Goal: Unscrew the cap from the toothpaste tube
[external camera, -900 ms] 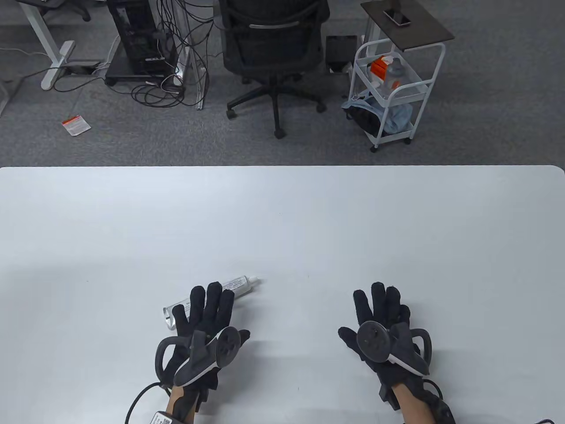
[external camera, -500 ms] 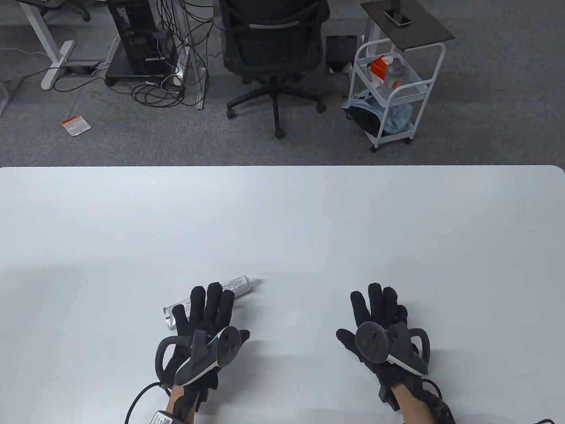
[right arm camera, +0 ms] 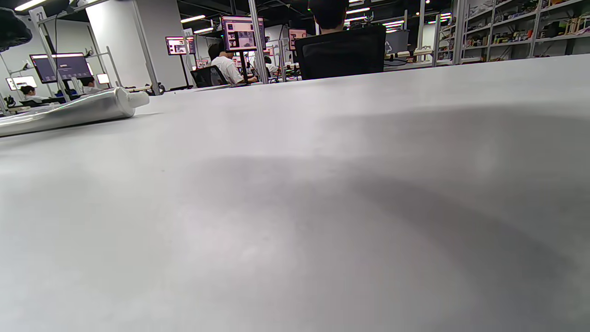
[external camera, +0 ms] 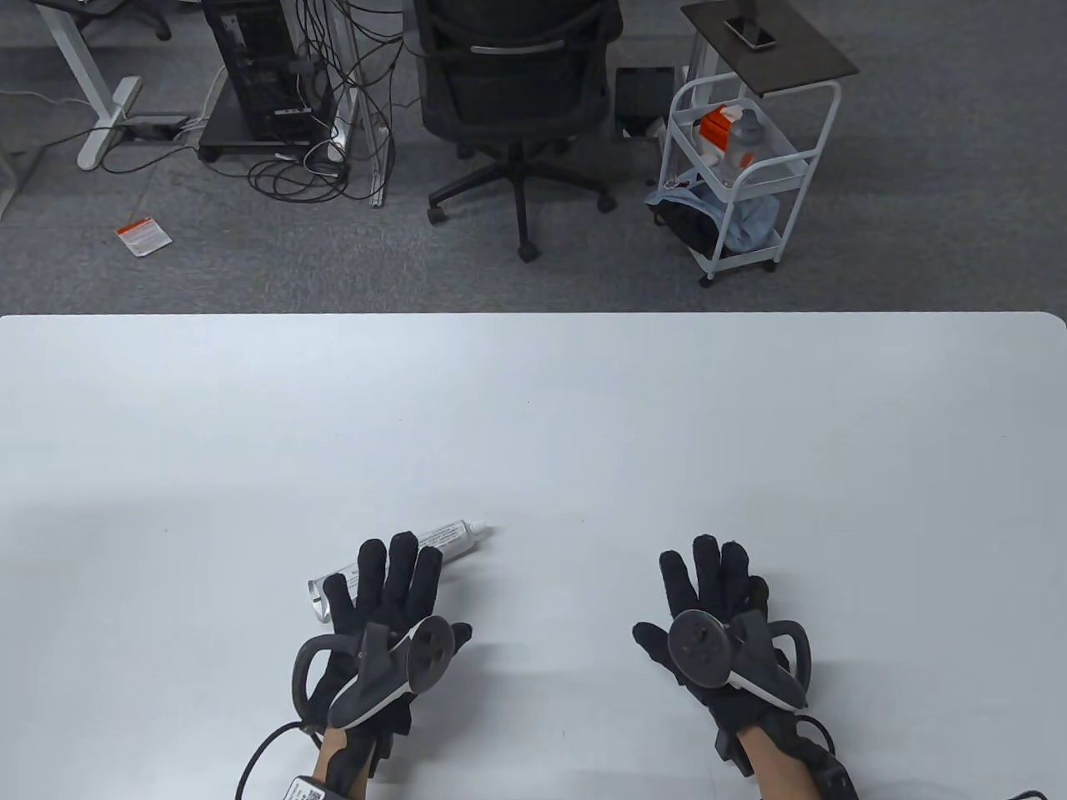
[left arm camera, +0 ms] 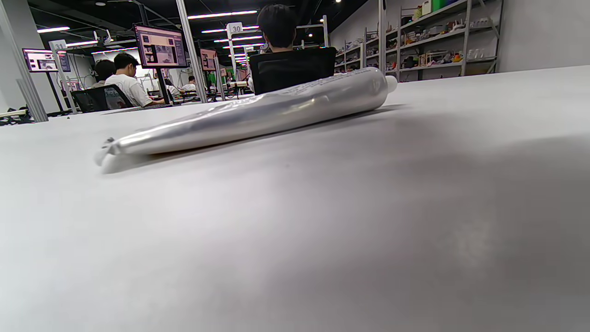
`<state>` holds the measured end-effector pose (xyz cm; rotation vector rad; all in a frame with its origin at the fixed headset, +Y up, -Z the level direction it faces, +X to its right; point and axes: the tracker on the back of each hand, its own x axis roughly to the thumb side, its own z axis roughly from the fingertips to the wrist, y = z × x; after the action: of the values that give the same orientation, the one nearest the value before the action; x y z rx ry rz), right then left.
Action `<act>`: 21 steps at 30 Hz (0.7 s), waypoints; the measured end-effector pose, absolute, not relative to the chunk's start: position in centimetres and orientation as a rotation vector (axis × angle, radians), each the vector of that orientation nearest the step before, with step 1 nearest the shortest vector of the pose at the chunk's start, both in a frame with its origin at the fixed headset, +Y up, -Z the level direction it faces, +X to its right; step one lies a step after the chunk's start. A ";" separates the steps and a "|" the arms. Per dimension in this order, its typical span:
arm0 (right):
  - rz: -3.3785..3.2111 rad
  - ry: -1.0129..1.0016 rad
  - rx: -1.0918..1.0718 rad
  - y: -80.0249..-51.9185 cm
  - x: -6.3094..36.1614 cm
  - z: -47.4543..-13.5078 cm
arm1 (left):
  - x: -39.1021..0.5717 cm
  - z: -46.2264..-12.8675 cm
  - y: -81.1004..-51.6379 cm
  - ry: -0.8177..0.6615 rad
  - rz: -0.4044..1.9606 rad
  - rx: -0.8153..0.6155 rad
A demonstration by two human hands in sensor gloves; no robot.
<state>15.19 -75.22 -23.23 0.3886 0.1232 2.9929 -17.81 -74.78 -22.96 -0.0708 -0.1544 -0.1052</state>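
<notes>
- The silver metal-look toothpaste tube lies flat on the plain white table, near its front edge, crimped end to the left and nozzle pointing right and away from the person.
- The small white screw cap is on the nozzle; judged from this, no unscrewing has begun.
- The left hand in its black sensor glove is spread flat, fingers extended over the tube's middle. Whether they touch it cannot be told; it grips nothing.
- The right hand is likewise spread and empty, on or just over the table, well apart from the tube.
- Judgement: the tube's lie leaves the cap exposed on the right-hand side, suiting a left-hand hold on the body and a right-hand twist.
</notes>
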 end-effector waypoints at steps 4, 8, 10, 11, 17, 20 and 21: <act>3.007 0.115 0.388 -75.1 15.1 -23.2 | -17.8 -22.9 -74.7 -0.151 -0.109 -0.062; 3.011 0.109 0.385 -75.1 15.1 -23.1 | -17.9 -22.9 -74.8 -0.149 -0.110 -0.062; 3.011 0.109 0.384 -75.1 15.1 -23.1 | -17.9 -22.9 -74.8 -0.148 -0.111 -0.064; 3.008 0.108 0.382 -75.1 15.2 -23.1 | -17.9 -22.9 -74.8 -0.147 -0.112 -0.067; 2.986 0.096 0.385 -75.0 15.4 -23.1 | -18.4 -23.0 -74.8 -0.123 -0.112 -0.071; 2.979 0.094 0.391 -75.0 15.4 -23.1 | -18.7 -23.1 -74.8 -0.115 -0.100 -0.076; 2.976 0.086 0.394 -75.0 15.4 -23.1 | -18.7 -23.1 -74.9 -0.114 -0.101 -0.078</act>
<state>15.40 -74.96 -23.10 0.3938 0.0858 2.9756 -18.70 -74.86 -23.12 -0.0778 -0.1141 -0.1009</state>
